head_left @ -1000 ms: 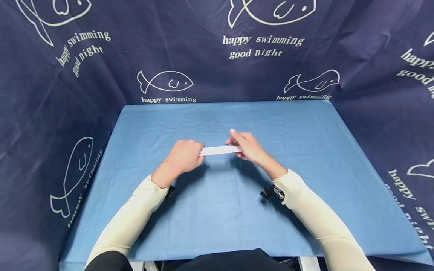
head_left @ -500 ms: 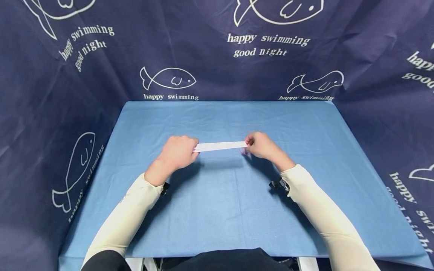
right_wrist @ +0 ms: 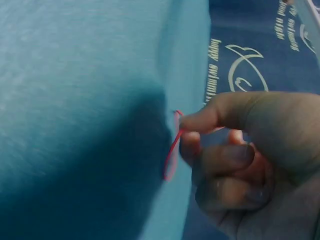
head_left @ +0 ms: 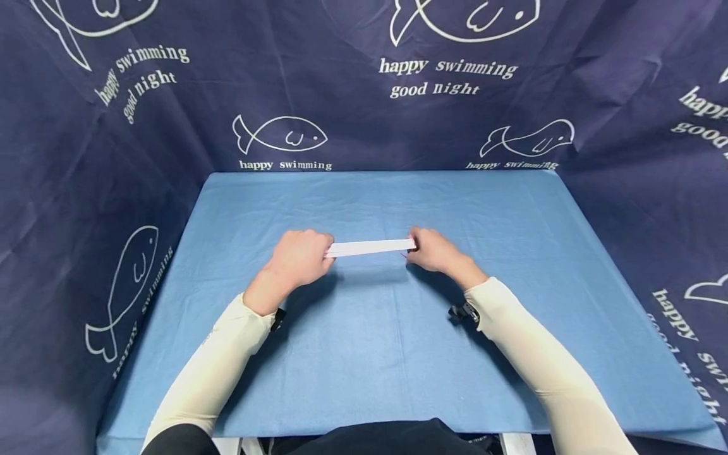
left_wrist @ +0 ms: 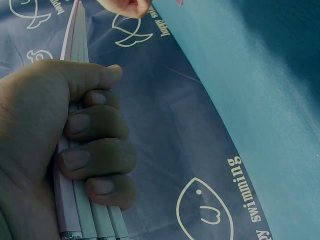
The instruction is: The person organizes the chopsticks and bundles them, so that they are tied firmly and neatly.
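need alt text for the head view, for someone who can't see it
Seen from above, the left hand grips one end of a bundle of folded white paper strips held level above a blue tablecloth. The right hand is at the other end, pinching a thin red loop. Dark blue fabric printed with white fish surrounds the table.

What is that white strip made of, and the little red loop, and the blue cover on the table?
The white strip looks like matte paper, folded in layers: thin stacked edges show in the left hand. The red loop, pinched by the right hand, is thin and bendy, perhaps a rubber band or thread; hard to tell. The blue cover looks like soft woven cloth with faint creases.
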Tool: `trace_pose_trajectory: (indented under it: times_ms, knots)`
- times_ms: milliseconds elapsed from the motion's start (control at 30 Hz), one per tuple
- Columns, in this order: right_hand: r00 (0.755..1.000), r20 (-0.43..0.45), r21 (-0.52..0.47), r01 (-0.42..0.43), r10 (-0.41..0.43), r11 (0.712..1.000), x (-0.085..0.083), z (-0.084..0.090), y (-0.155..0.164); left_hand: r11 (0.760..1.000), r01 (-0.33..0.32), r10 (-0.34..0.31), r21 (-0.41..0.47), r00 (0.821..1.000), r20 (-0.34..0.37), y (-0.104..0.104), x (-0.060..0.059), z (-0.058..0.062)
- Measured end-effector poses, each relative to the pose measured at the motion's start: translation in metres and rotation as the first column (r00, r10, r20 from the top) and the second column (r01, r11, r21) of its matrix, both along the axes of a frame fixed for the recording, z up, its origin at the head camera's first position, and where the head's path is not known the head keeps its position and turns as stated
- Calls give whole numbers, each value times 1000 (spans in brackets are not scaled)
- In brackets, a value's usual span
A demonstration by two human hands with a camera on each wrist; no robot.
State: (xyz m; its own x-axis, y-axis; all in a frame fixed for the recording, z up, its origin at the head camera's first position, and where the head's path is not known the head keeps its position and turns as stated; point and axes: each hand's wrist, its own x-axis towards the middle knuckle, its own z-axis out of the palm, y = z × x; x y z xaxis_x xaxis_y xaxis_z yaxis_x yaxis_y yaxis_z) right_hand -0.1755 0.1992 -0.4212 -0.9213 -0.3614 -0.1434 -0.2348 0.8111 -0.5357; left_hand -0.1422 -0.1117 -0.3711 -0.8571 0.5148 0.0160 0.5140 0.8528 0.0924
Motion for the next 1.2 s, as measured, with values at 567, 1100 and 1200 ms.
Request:
trace_pose_trajectory:
  times_ms: [567, 1100, 1200]
  knots:
    - [994, 63, -568, 106, -85, 817, 29, 72, 0, 999, -43, 43, 5, 999, -2, -3, -4, 1]
    - [985, 170, -732, 151, -36, 665, 42, 61, -11, 994, -100, 99, 42, 995, 17, -3, -3, 3]
    - [973, 206, -683, 217, -100, 697, 44, 57, -12, 991, -121, 121, 57, 993, 8, -4, -3, 5]
